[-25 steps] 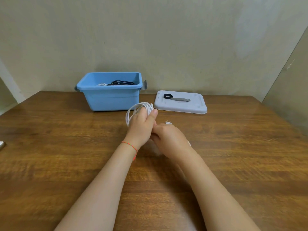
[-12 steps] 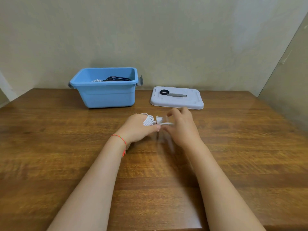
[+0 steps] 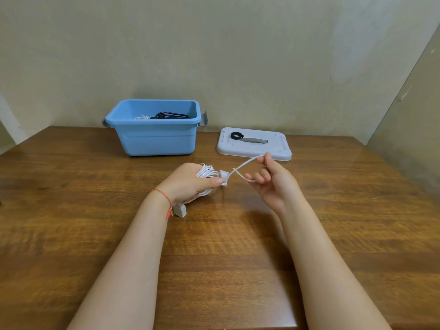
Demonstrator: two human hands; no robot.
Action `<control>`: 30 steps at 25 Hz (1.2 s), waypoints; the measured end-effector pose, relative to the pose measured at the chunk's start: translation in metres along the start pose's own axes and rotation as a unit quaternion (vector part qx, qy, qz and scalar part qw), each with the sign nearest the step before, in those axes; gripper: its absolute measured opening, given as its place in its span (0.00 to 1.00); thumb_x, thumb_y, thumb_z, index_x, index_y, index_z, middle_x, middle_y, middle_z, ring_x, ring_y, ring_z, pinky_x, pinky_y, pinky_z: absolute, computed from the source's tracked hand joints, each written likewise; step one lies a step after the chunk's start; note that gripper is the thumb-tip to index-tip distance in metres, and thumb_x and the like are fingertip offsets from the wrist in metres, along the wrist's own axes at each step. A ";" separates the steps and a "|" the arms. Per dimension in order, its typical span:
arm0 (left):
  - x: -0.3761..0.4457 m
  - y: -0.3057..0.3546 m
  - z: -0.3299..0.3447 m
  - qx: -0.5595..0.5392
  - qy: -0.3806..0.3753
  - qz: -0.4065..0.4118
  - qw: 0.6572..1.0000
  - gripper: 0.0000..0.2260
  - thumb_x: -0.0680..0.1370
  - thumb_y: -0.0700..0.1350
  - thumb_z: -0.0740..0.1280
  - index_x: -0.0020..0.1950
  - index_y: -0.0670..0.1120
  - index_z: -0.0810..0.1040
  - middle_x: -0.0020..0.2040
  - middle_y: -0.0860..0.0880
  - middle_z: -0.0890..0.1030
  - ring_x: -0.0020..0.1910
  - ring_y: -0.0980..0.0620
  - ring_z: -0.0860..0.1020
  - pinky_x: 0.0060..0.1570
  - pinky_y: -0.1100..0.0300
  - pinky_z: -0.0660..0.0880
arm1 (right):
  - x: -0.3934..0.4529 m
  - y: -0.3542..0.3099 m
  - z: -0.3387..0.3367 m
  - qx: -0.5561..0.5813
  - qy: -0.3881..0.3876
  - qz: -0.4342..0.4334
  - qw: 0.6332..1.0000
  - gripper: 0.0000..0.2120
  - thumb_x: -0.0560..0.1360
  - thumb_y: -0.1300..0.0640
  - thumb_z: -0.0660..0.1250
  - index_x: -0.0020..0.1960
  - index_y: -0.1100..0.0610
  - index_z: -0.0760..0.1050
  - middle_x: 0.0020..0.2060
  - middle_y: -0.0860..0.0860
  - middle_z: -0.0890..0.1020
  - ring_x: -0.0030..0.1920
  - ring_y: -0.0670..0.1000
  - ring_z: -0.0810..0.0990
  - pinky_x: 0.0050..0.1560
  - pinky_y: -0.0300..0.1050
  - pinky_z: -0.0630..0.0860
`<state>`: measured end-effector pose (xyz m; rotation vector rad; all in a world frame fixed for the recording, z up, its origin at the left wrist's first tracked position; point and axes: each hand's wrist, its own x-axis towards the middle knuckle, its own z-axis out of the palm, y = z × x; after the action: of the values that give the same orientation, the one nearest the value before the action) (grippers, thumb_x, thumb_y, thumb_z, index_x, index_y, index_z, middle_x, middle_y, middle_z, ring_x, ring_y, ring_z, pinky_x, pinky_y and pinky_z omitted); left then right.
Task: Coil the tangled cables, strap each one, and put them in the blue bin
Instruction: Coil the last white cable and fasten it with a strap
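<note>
The white cable (image 3: pixel 206 173) is wound into a tight bundle of loops held in the left hand (image 3: pixel 190 184), above the middle of the wooden table (image 3: pixel 71 210); the thumb and fingers curl round the coil, the thumb tip pressing near a small white connector (image 3: pixel 223 174) at its right side; a second white plug (image 3: pixel 180 210) hangs below the wrist, just over the table top; a thin white strap (image 3: pixel 245 166) runs from the coil up and to the right, crossing over itself, to the right hand (image 3: pixel 276 184), whose thumb and forefinger pinch its far end while the other fingers curl loosely with the loop passing across them.

The blue bin (image 3: pixel 157 139) stands near the far edge of the table, left of centre; inside lie a black cable (image 3: pixel 171 115) and a bit of white cable (image 3: pixel 142 117), both mostly hidden by the front wall; a grey lid (image 3: pixel 273 150) lies flat to the right of the bin, well apart from it, with a black strap (image 3: pixel 238 136) with a grey tail lying on it.

A red thread bracelet (image 3: pixel 164 196) circles the left wrist; how the strap is fastened at the coil is hard to make out.
</note>
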<state>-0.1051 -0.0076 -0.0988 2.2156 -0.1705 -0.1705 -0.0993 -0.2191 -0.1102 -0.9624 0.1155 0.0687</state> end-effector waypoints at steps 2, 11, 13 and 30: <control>-0.001 0.001 -0.001 0.009 -0.035 -0.005 0.999 0.12 0.75 0.52 0.73 0.39 0.46 0.76 0.27 0.55 0.73 0.23 0.61 0.67 0.28 0.63 0.64 | 0.001 0.001 -0.002 0.008 0.018 -0.004 1.000 0.14 0.84 0.52 0.58 0.54 0.59 0.78 0.22 0.46 0.56 0.21 0.45 0.55 0.23 0.37 0.62; 0.019 -0.012 0.011 0.025 0.301 -0.062 0.951 0.11 0.77 0.49 0.70 0.37 0.48 0.73 0.38 0.49 0.76 0.41 0.48 0.76 0.38 0.58 0.69 | 0.008 0.001 -0.011 -0.395 0.271 -0.228 0.848 0.13 0.80 0.56 0.63 0.39 0.61 0.77 0.30 0.50 0.74 0.33 0.52 0.70 0.37 0.44 0.65; 0.017 -0.004 0.016 0.032 0.246 -0.016 0.968 0.10 0.78 0.48 0.69 0.39 0.45 0.76 0.39 0.48 0.77 0.38 0.51 0.74 0.36 0.59 0.69 | 0.007 0.001 -0.013 -0.512 0.306 -0.263 0.758 0.11 0.81 0.57 0.59 0.44 0.60 0.76 0.43 0.57 0.78 0.44 0.57 0.74 0.41 0.46 0.63; 0.015 -0.007 0.012 -0.196 0.181 -0.049 0.963 0.12 0.72 0.45 0.72 0.31 0.47 0.72 0.24 0.51 0.66 0.24 0.53 0.62 0.26 0.60 0.60 | -0.002 0.015 -0.002 -0.751 -0.062 -0.063 0.654 0.03 0.79 0.51 0.66 0.51 0.48 0.75 0.49 0.51 0.70 0.54 0.53 0.70 0.54 0.49 0.72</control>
<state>-0.0924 -0.0153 -0.1119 1.8219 0.1626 0.1391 -0.1031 -0.2119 -0.1230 -2.6542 -0.1995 0.0988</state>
